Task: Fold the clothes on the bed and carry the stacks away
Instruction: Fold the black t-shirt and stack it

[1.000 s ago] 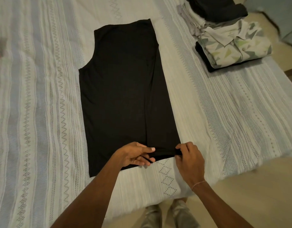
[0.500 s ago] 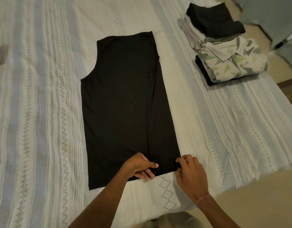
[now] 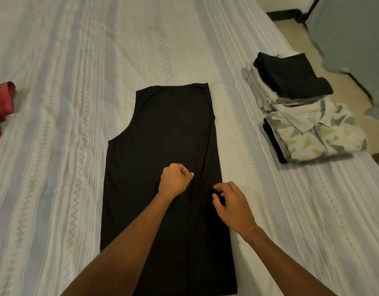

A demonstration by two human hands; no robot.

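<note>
A black sleeveless shirt (image 3: 163, 135) lies flat on the bed, its right side folded in along a lengthwise crease. My left hand (image 3: 174, 181) is curled in a fist over the shirt's middle, its thumb and fingers pinching black fabric at the crease. Just to the right and a little nearer, my right hand (image 3: 231, 202) has its fingers curled and pinches black fabric close to the shirt's right edge. Two stacks of folded clothes sit at the bed's right edge: a dark-topped stack (image 3: 291, 77) and, nearer, a patterned white-and-green shirt (image 3: 316, 135) on top of dark clothes.
The bed (image 3: 67, 167) has a pale striped cover. A red cloth (image 3: 2, 107) lies at its far left. Right of the bed is beige floor (image 3: 295, 30), with a grey-blue piece of furniture (image 3: 355, 39) at the top right.
Both hands have moved from the shirt's near hem up to its middle, still holding black fabric. The view has shifted forward over the bed.
</note>
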